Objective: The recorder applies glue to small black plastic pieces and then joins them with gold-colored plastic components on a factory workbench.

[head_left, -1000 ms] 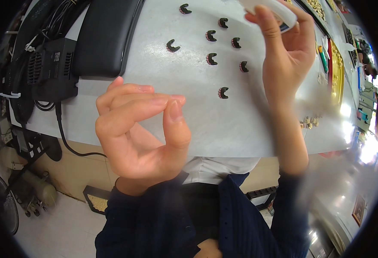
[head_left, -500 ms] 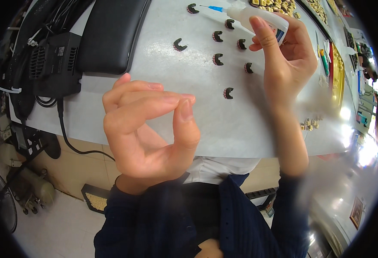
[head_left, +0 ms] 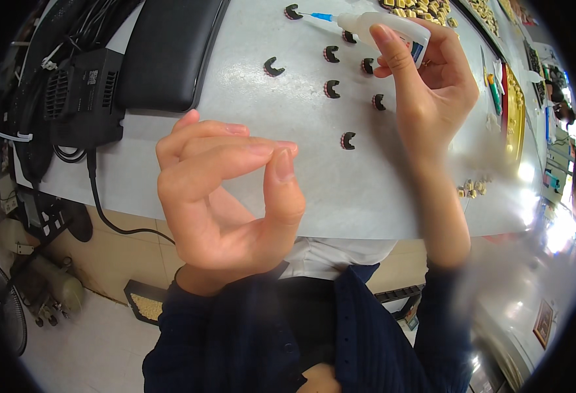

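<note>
Gluing step: right hand (head_left: 432, 98) gripped glue bottle (head_left: 383, 26), nozzle at farthest black clip (head_left: 292, 11); left hand (head_left: 226, 190) pinched, contents indiscernible; next needs gentle squeeze.

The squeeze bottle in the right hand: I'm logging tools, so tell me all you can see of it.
The squeeze bottle is small, of whitish translucent plastic, with a blue hub and a thin needle tip. It lies nearly level above the pale table, tip pointing left toward a black C-shaped piece. The right hand grips its body, forefinger on top.
</note>
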`<action>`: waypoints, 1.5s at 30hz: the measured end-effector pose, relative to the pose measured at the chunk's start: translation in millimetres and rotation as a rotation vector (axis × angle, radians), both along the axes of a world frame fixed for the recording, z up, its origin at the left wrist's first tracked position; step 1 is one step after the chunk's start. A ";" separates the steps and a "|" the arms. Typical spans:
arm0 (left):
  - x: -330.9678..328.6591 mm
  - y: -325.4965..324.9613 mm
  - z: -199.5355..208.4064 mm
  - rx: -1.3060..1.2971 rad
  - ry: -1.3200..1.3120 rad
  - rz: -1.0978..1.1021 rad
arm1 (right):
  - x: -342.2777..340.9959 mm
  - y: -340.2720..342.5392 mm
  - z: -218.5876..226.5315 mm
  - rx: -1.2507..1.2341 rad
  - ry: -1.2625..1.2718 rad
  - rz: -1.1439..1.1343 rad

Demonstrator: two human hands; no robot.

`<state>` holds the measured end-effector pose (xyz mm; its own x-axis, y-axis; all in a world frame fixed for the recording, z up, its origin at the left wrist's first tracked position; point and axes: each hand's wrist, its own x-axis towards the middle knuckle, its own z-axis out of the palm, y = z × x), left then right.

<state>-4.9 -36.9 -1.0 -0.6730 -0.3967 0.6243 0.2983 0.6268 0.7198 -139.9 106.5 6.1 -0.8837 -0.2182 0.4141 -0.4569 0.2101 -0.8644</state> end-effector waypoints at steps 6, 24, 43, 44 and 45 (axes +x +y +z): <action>0.9 -1.3 -1.9 0.013 0.035 -0.009 | 0.1 -1.2 -1.2 -0.012 0.005 -0.002; 5.0 2.1 4.3 -0.012 -0.055 0.021 | 1.6 -5.5 -1.6 0.025 0.008 -0.004; -6.9 21.2 4.9 0.170 -0.071 0.035 | -18.4 43.2 48.1 -0.408 -0.065 -0.158; -3.6 18.9 3.9 0.153 -0.098 0.047 | -20.2 47.4 47.4 -0.485 -0.043 -0.129; -1.4 17.3 2.1 0.165 -0.106 0.028 | -19.4 50.6 50.3 -0.519 -0.048 -0.140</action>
